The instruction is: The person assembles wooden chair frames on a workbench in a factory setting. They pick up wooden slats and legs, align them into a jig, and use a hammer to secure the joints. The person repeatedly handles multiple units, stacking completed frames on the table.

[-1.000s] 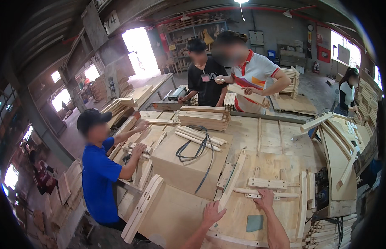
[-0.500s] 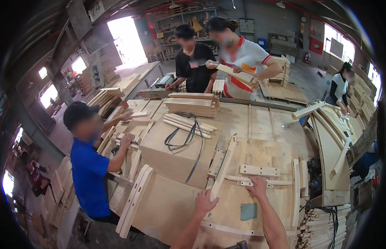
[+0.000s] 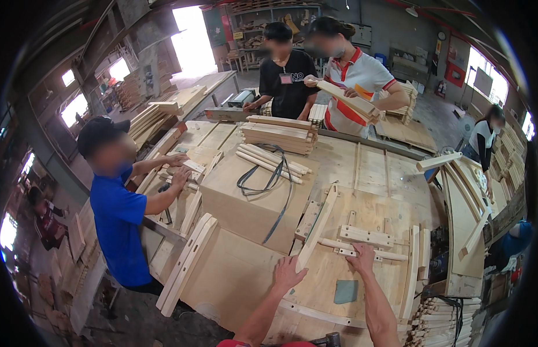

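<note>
We have both hands down on the plywood jig board that covers the near part of the bench [image 3: 373, 168]. Our left hand [image 3: 287, 273] rests palm-down with the fingers spread loosely, its fingertips touching the near end of a long wooden slat [image 3: 317, 228]; it presses rather than grips, nothing closed in it. The slat runs from that hand away toward the middle of the bench, tilted a little to the right, and its far end lies just beside the big cardboard box [image 3: 251, 196]. Our right hand [image 3: 361, 258] lies flat and open too, fingers resting on a thin crosswise strip [image 3: 361, 250] that lies just nearer to us than a short wooden block [image 3: 366, 236]. A grey-green patch [image 3: 345, 291] sits on the board near the bench's near edge, between our forearms.

On top of the cardboard box lie a loose black strap [image 3: 267, 180] and a few rounded sticks [image 3: 273, 159], and behind them, toward the far edge, a stack of flat boards [image 3: 278, 133].

At the left edge of the bench a person in a blue shirt [image 3: 119, 222] has both hands on small wooden pieces. Beyond the far edge stand a person in a black shirt [image 3: 287, 87] and a person in a white and red shirt [image 3: 355, 87], who holds a bundle of slats [image 3: 350, 103]. Curved wooden frames [image 3: 462, 214] lean at the right edge.
</note>
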`<act>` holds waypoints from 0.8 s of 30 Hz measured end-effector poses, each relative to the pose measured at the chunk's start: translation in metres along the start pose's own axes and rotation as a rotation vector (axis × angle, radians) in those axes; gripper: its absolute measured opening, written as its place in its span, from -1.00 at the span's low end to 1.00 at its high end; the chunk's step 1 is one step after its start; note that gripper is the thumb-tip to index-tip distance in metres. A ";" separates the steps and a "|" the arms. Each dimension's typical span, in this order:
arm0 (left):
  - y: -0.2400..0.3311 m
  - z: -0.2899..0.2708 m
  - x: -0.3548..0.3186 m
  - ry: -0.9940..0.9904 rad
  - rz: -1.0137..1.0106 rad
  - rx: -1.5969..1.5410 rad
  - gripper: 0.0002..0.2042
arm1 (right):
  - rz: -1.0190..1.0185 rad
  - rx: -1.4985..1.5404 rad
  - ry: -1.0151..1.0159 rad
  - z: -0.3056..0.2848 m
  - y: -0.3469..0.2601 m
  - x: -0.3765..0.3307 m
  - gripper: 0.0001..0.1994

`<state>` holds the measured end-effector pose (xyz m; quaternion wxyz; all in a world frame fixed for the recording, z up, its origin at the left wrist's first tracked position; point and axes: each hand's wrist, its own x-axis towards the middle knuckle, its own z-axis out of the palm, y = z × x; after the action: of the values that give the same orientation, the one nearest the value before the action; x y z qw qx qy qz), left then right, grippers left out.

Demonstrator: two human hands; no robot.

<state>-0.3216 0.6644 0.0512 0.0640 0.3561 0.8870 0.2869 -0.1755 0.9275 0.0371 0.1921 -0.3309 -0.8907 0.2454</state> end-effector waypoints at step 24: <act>0.002 -0.003 0.000 0.019 0.026 0.011 -0.40 | 0.000 -0.007 -0.017 -0.001 -0.001 0.000 -0.40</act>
<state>-0.3214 0.6644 0.0547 0.0498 0.3651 0.8845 0.2861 -0.1750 0.9274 0.0386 0.1833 -0.3295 -0.8932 0.2451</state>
